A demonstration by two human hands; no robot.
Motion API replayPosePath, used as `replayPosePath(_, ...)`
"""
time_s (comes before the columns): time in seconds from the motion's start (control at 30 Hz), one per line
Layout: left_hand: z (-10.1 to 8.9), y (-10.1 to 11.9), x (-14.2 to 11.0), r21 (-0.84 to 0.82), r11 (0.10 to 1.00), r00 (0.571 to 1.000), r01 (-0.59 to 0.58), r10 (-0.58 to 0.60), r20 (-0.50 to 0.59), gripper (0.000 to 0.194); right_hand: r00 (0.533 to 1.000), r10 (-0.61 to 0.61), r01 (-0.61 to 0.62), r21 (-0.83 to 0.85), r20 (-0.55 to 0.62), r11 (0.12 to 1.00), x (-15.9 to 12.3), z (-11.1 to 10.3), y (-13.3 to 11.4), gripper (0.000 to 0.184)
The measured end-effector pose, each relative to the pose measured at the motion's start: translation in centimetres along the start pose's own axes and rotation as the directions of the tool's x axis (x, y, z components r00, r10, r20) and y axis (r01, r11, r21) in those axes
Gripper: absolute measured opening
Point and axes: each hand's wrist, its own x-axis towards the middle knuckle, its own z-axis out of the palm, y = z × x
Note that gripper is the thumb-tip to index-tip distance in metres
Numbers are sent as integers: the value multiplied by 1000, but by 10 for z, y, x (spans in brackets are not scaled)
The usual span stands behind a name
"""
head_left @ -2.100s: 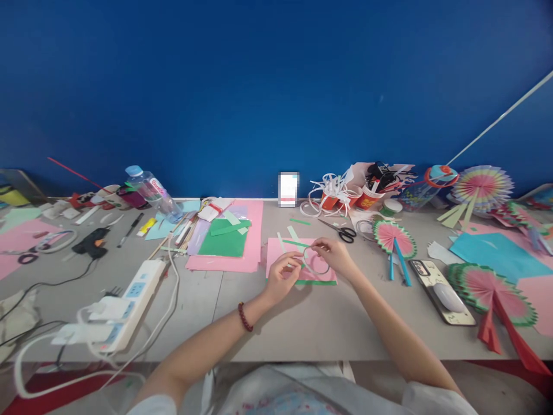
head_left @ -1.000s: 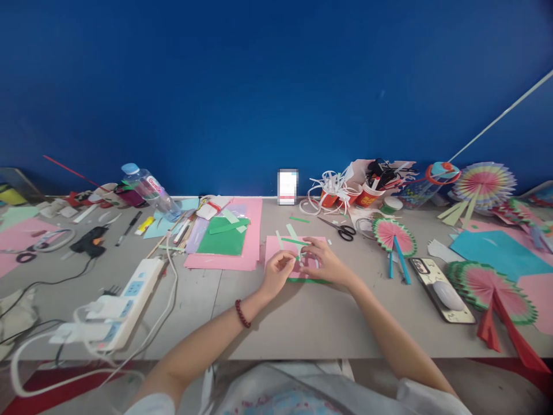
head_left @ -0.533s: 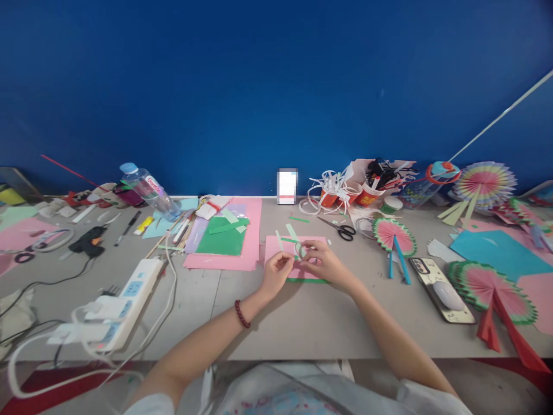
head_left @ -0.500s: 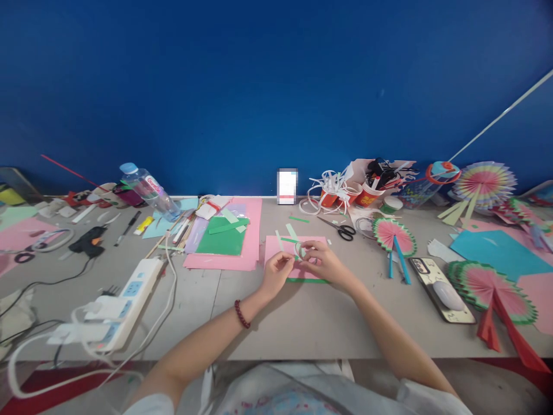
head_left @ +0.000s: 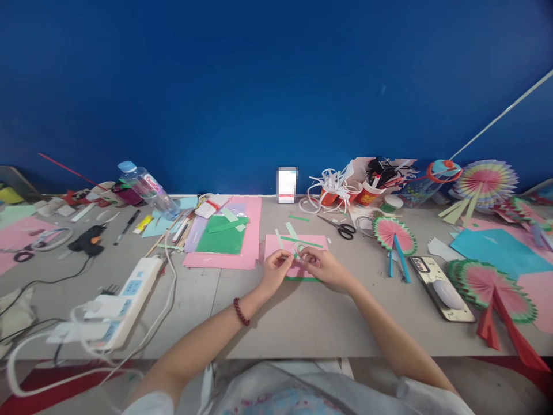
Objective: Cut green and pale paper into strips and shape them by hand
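Note:
My left hand [head_left: 276, 270] and my right hand [head_left: 325, 270] meet over a pink paper sheet [head_left: 271, 245]. Between their fingertips is a small green paper piece [head_left: 295, 255], pinched by the left fingers. A pale ring-shaped thing, perhaps a tape roll, shows by the right fingertips; what exactly the right fingers grip is partly hidden. A narrow green paper strip [head_left: 311, 243] lies across the sheet just beyond the hands, and a green band [head_left: 302, 279] runs along its near edge. Pale green strips [head_left: 291, 230] lie at its far side.
Black-handled scissors [head_left: 345, 231] lie beyond my right hand, with a pink pleated paper fan [head_left: 394, 235] farther right. A phone [head_left: 425, 279] carries a computer mouse [head_left: 448, 294]. Green paper [head_left: 220, 242] lies at left, beyond a white power strip [head_left: 138, 297]. A bottle [head_left: 151, 190] leans behind.
My right fingers have lowered slightly and drawn in around the small green piece. The left hand has shifted a little, its fingertips still near the right ones.

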Motion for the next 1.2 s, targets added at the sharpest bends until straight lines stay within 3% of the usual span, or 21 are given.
replayPosePath(0.17, 0, 1, 0, -9, 1000, 1000, 16, -16, 7, 24, 999, 5, -1, 81, -54, 997, 0, 3, 2, 15)
replayPosePath(0.63, 1, 0, 0, -14, 997, 996, 80, -80, -35, 27, 989, -83, 81, -23, -124, 996, 3, 2, 8, 7)
replayPosePath(0.93, 0, 2, -1, 81, 997, 1000, 1, 0, -17, 27, 984, -33, 41, 43, -172, 998, 3, -2, 1, 14)
replayPosePath(1.2, 0, 4, -1, 244, 963, 993, -115, 117, 5, 20, 990, 15, -5, 75, -139, 997, 2, -11, -9, 11)
